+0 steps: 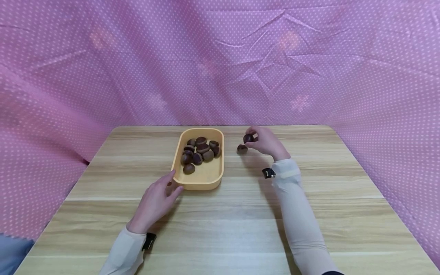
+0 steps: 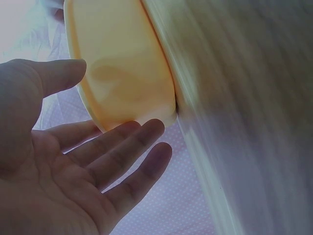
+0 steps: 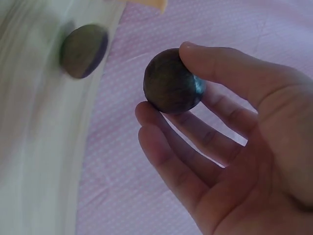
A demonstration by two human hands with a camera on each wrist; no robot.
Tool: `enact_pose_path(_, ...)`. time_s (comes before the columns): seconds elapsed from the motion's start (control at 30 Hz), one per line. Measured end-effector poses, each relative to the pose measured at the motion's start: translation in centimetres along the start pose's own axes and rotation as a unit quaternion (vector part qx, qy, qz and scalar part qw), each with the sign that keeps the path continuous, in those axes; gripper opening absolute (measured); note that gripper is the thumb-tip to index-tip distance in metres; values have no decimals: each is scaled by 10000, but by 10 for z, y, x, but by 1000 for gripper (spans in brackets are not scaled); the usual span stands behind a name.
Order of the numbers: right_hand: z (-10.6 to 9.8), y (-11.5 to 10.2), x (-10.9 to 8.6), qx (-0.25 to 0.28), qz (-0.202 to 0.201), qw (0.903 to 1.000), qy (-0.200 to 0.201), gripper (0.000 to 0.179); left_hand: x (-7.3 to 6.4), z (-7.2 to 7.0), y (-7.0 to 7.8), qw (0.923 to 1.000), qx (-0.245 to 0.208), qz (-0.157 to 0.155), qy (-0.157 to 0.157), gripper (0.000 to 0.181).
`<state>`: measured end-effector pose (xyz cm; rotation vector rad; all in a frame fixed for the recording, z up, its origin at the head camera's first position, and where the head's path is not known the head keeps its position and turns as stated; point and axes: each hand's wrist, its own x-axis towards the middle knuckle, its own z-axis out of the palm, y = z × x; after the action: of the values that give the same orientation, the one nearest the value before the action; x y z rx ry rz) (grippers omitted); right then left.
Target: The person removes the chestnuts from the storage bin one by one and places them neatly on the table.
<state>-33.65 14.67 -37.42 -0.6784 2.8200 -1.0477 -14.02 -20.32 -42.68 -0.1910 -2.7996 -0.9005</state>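
Head view: right hand (image 1: 265,142) pinches a chestnut (image 1: 248,139), likely a pick-up needing steadiness next; left hand (image 1: 156,201), loosely spread, touches the tray (image 1: 203,186).

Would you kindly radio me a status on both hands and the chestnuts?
Right hand pinching one chestnut. Left hand touching yellow tray at near-left corner. One loose chestnut on table, other chestnuts in tray. No obstruction visible.

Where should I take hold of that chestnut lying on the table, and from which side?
Probably pinch the loose chestnut across its rounded sides, coming from above and the right: it's small and rounded, the table lies beneath it, and the tray stands to its left. The right hand already has the held chestnut close by.
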Motion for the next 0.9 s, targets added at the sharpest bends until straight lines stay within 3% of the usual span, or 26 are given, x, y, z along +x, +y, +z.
enact_pose_path(0.57,18,52,7,297,444,9984,-167,44,0,0,0,10000,3,-26,-22,66)
enact_pose_path(0.9,27,47,9,319,516,9981,-146,41,1,0,-1,9999,62,-100,-98,65)
